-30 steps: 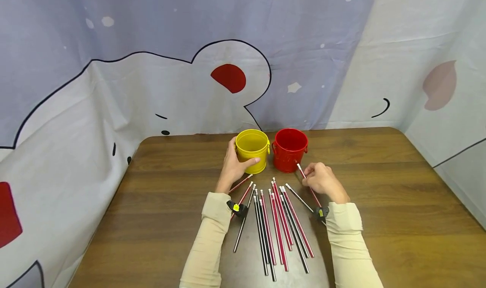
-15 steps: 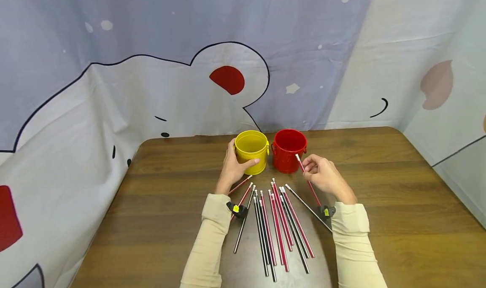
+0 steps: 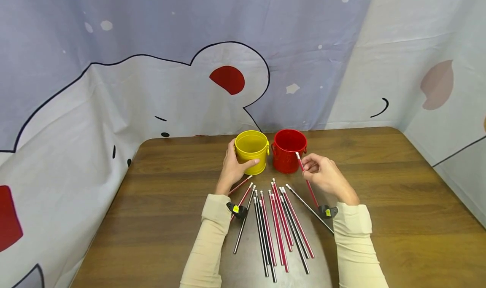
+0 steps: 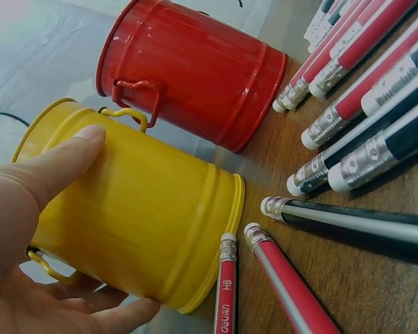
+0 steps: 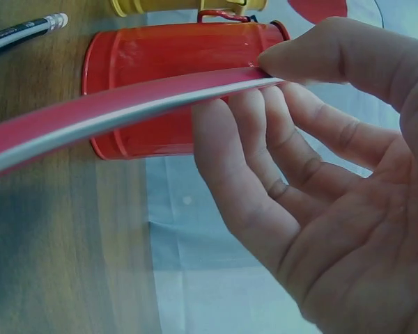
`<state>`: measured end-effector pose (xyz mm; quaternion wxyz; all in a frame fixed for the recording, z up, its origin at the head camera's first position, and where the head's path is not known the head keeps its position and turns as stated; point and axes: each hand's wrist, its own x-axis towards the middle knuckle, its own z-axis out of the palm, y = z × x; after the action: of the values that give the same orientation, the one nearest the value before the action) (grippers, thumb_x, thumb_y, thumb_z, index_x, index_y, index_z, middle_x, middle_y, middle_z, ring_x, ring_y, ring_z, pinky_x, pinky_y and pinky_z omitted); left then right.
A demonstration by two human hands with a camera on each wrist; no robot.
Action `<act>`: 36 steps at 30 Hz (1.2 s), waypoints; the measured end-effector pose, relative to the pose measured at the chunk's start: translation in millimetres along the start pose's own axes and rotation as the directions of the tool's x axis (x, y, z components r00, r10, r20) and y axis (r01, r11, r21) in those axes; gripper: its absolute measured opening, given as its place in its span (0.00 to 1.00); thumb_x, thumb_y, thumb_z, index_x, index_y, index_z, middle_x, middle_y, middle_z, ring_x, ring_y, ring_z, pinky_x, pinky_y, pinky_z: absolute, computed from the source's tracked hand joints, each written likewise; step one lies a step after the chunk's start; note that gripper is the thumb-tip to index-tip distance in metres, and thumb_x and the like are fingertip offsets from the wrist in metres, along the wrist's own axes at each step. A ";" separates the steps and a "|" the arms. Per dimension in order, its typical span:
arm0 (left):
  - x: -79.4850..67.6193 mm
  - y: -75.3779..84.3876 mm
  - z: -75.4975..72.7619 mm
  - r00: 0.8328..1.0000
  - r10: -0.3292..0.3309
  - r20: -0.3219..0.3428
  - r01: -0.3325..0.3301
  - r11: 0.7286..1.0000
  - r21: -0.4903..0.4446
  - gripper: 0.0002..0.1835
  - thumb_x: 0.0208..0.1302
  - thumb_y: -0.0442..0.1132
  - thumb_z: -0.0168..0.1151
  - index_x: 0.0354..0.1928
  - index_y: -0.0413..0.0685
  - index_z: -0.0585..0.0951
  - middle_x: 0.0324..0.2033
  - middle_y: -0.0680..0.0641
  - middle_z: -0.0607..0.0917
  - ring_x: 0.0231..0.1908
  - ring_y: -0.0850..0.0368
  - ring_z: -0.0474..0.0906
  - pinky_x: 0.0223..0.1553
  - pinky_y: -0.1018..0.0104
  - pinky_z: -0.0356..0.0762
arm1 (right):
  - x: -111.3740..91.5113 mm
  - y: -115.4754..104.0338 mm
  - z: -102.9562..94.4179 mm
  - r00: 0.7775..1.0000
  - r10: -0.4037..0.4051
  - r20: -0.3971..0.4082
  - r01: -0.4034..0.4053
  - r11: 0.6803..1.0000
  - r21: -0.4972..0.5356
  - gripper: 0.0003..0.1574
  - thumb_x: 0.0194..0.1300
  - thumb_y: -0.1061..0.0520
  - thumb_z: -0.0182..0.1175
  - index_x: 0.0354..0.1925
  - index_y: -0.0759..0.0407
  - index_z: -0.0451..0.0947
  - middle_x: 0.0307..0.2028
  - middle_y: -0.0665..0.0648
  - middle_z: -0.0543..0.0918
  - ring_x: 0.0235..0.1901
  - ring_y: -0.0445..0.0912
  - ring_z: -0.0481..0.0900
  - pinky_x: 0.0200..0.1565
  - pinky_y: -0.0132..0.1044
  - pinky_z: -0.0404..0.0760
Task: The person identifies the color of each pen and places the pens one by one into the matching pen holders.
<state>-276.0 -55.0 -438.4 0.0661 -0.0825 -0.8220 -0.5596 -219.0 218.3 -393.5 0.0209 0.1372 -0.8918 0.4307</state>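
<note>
My left hand [image 3: 232, 170] holds the yellow bucket [image 3: 252, 155], its thumb across the front and the other fingers around the left side. Beside that bucket, on its right, stands the red bucket [image 3: 285, 162]. A red striped pencil [image 3: 311, 191] with a white eraser is pinched between thumb and fingertips of my right hand [image 3: 329, 178]. The pencil slants, eraser end up, in front of the red bucket; the right wrist view shows its shaft [image 5: 125, 108] crossing that bucket. Its lower end is hidden near the wrist camera.
Several red and black pencils [image 3: 277, 229] lie fanned out on the wooden table [image 3: 163, 220] between my forearms, erasers towards the buckets. A black pencil [image 3: 307, 205] lies apart near my right sleeve. A patterned curtain [image 3: 171, 98] hangs behind the table.
My right hand has moved slightly right and up, raising the red pencil's eraser end towards the red bucket's rim. My left hand stays on the yellow bucket.
</note>
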 end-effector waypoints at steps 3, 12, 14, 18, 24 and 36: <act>0.0 0.4 0.3 1.000 0.000 0.001 0.000 1.000 0.001 0.49 0.46 0.51 0.72 0.67 0.58 0.54 0.60 0.46 0.66 0.58 0.54 0.64 0.63 0.53 0.58 | -0.4 -1.7 -1.3 1.000 -0.007 -0.018 0.007 1.000 -0.003 0.13 0.51 0.69 0.56 0.38 0.64 0.75 0.31 0.57 0.79 0.32 0.46 0.78 0.35 0.30 0.76; -0.3 -0.5 0.3 1.000 -0.008 -0.003 0.008 1.000 0.015 0.49 0.46 0.52 0.71 0.67 0.58 0.53 0.59 0.47 0.66 0.58 0.54 0.64 0.62 0.52 0.58 | -0.3 -8.3 -4.5 0.996 -0.036 -0.085 0.037 0.999 0.010 0.12 0.51 0.70 0.58 0.37 0.64 0.74 0.32 0.58 0.79 0.32 0.47 0.77 0.36 0.29 0.75; -0.8 -0.7 0.2 1.000 -0.015 -0.002 0.015 1.000 0.015 0.49 0.46 0.52 0.71 0.67 0.58 0.53 0.60 0.47 0.66 0.58 0.54 0.64 0.62 0.52 0.59 | -2.2 -14.7 -5.2 0.995 -0.039 -0.097 0.040 0.999 0.014 0.12 0.51 0.71 0.57 0.38 0.66 0.74 0.32 0.60 0.79 0.33 0.49 0.77 0.36 0.33 0.76; -1.0 0.2 0.4 1.000 -0.016 -0.001 0.016 1.000 0.024 0.49 0.46 0.51 0.72 0.67 0.57 0.53 0.60 0.46 0.66 0.58 0.54 0.64 0.62 0.53 0.59 | -8.5 -34.1 -8.2 0.991 -0.035 -0.127 0.036 0.999 0.005 0.12 0.51 0.72 0.57 0.37 0.70 0.73 0.32 0.64 0.79 0.34 0.53 0.77 0.38 0.43 0.76; -0.1 2.3 0.2 1.000 -0.012 -0.004 0.013 1.000 0.026 0.49 0.47 0.51 0.71 0.67 0.58 0.53 0.59 0.46 0.66 0.58 0.54 0.64 0.63 0.52 0.58 | -10.6 -45.2 -10.4 0.983 -0.063 -0.175 0.063 0.998 -0.001 0.12 0.51 0.72 0.56 0.37 0.72 0.73 0.32 0.66 0.79 0.33 0.52 0.77 0.37 0.42 0.77; 0.7 1.8 0.7 1.000 -0.004 -0.004 0.004 1.000 0.025 0.49 0.46 0.50 0.72 0.67 0.57 0.53 0.59 0.46 0.67 0.58 0.54 0.64 0.63 0.53 0.58 | 0.3 -8.1 -4.0 0.956 -0.110 -0.270 0.135 0.988 0.073 0.13 0.51 0.70 0.59 0.37 0.63 0.73 0.31 0.58 0.78 0.31 0.42 0.77 0.30 0.25 0.77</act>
<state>-276.3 -53.6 -436.9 0.0676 -0.0788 -0.8290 -0.5496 -217.4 216.6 -384.7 0.1606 0.1340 -0.8503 0.4830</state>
